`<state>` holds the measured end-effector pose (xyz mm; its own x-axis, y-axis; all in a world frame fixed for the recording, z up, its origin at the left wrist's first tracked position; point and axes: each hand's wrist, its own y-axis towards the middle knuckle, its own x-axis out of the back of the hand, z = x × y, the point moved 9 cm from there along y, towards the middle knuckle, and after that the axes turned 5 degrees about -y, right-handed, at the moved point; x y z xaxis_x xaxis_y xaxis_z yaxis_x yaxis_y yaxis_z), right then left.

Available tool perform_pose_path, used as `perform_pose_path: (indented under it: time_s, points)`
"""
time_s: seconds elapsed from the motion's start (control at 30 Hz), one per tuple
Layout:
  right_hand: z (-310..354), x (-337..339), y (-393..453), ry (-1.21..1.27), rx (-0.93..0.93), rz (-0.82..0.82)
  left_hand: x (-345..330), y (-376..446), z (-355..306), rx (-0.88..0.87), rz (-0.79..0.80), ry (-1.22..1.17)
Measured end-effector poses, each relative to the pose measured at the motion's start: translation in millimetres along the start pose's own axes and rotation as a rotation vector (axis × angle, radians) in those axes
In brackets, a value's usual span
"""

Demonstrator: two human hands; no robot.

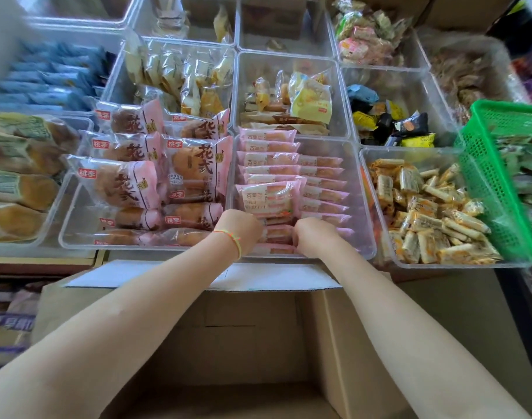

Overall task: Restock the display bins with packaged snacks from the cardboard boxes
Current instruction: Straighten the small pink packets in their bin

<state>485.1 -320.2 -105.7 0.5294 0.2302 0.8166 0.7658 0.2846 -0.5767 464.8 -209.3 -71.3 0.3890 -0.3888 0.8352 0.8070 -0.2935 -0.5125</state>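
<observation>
Nearest me, the open cardboard box (243, 343) sits under both forearms. Beyond it I see my left hand (237, 229) and right hand (311, 237) reaching into the clear display bin (364, 207), fingers curled down on either side of the front pink snack packets (278, 234), which stand in rows between them. I can't tell if the hidden fingertips actually pinch a packet. A green basket (482, 176) sits right.
</observation>
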Motion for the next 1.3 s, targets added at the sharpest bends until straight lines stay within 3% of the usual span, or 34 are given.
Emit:
perform_pose_path:
  time_s: [0.13,0.43,0.8,0.9,1.1,1.2,1.3]
  points:
    - [1.5,1.9,0.6,0.165,0.021,-0.054,-1.3,2.2,-6.5,-0.071,-0.006,0.111]
    - [-32.3,9.5,-5.6,0.397,-0.062,-0.244,-4.6,5.0,-1.7,-0.034,-0.032,0.098]
    - [-7.6,13.3,-2.3,0.002,-0.008,-0.108,-8.7,11.3,7.5,0.121,-0.067,-0.025]
    - [-12.1,17.1,-6.2,0.124,0.025,-0.165,-9.8,9.1,6.9,0.118,-0.053,-0.013]
    - [-11.6,3.0,-10.4,0.249,0.125,-0.026,-4.2,14.1,3.3,0.111,0.034,0.039]
    - [-52.1,23.5,-11.5,0.4,0.016,-0.167,2.2,14.8,-1.5,0.096,-0.027,-0.041]
    - [-85.5,25.8,-12.2,0.206,-0.069,-0.231,10.2,18.8,-19.7,0.03,-0.117,-0.269]
